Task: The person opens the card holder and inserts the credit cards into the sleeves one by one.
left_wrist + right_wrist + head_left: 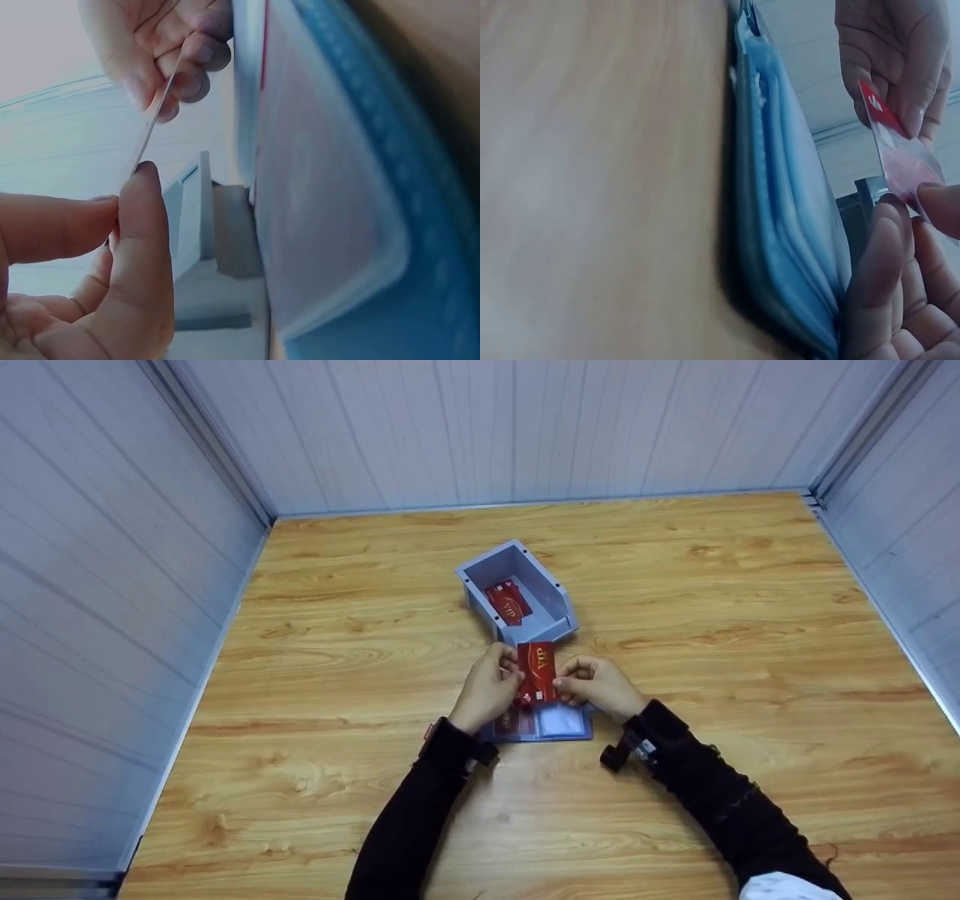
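Note:
A red card (pixel 536 671) with gold VIP lettering is held up between both hands, above an open blue card holder (pixel 577 730). My left hand (pixel 487 688) pinches its left edge between thumb and fingers. At its right edge, my right hand (pixel 600 686) pinches it the same way. In the left wrist view the card (pixel 155 124) appears edge-on, beside a clear sleeve (pixel 322 187) of the holder. The right wrist view shows the holder's stacked sleeves (pixel 799 187) and the card's glossy face (pixel 907 157). Both hands partly cover the holder in the head view.
Just beyond the hands stands a grey bin (pixel 551 585) with red VIP cards (pixel 508 601) inside. The wood-grain table (pixel 337 660) is bounded by a back wall (pixel 487 435) and panels on the left and right.

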A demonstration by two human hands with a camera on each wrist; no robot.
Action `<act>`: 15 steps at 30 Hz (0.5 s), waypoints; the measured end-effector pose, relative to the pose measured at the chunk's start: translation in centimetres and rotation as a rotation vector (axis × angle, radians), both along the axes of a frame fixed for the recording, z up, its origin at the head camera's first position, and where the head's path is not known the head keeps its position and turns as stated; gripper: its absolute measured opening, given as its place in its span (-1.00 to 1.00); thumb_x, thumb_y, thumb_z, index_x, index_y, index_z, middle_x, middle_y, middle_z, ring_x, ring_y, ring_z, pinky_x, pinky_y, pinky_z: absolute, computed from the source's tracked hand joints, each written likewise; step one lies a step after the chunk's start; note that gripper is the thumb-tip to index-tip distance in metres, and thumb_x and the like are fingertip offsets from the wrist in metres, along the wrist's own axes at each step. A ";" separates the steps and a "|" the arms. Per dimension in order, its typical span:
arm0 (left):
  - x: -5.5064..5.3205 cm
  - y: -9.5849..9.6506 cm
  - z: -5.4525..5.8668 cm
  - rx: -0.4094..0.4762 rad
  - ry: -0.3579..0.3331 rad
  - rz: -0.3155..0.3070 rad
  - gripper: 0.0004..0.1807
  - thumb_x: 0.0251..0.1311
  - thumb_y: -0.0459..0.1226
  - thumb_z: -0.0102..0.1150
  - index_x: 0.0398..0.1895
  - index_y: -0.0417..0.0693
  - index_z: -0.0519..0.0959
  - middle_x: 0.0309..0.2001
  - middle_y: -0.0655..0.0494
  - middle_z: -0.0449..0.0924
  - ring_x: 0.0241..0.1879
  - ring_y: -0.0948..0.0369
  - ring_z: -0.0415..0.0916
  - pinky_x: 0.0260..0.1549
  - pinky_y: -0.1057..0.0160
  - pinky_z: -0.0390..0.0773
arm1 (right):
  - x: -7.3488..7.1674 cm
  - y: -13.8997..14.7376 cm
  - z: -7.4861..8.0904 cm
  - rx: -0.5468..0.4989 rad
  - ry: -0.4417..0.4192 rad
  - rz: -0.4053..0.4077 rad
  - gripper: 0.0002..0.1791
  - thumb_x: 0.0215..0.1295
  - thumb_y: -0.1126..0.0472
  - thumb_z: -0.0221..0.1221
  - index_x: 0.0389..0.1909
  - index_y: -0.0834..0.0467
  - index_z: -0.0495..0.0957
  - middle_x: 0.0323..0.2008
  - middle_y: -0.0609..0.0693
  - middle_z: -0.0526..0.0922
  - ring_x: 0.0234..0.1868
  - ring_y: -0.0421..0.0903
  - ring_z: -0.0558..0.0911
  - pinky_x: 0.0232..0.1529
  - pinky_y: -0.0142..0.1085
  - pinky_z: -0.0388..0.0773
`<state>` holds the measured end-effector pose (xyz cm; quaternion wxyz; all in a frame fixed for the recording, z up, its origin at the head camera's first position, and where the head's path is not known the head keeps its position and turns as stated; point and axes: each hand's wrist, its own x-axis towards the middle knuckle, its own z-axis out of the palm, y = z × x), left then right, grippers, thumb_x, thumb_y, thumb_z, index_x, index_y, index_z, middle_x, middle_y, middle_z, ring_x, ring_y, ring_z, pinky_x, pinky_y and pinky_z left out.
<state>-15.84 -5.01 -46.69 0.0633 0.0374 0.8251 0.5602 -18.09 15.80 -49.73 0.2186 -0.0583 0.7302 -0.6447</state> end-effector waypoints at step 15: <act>0.5 -2.5 0.0 0.041 -0.118 -0.093 -0.78 0.21 -0.55 -0.05 -0.08 -0.33 0.41 -0.34 0.04 0.44 -0.43 0.23 0.47 -0.46 0.24 0.69 | 0.1 1.3 0.9 0.332 0.221 0.144 -0.91 0.21 0.34 0.23 -0.35 0.32 0.56 -0.54 -0.11 0.52 -0.51 -0.27 0.48 -0.48 -0.47 0.46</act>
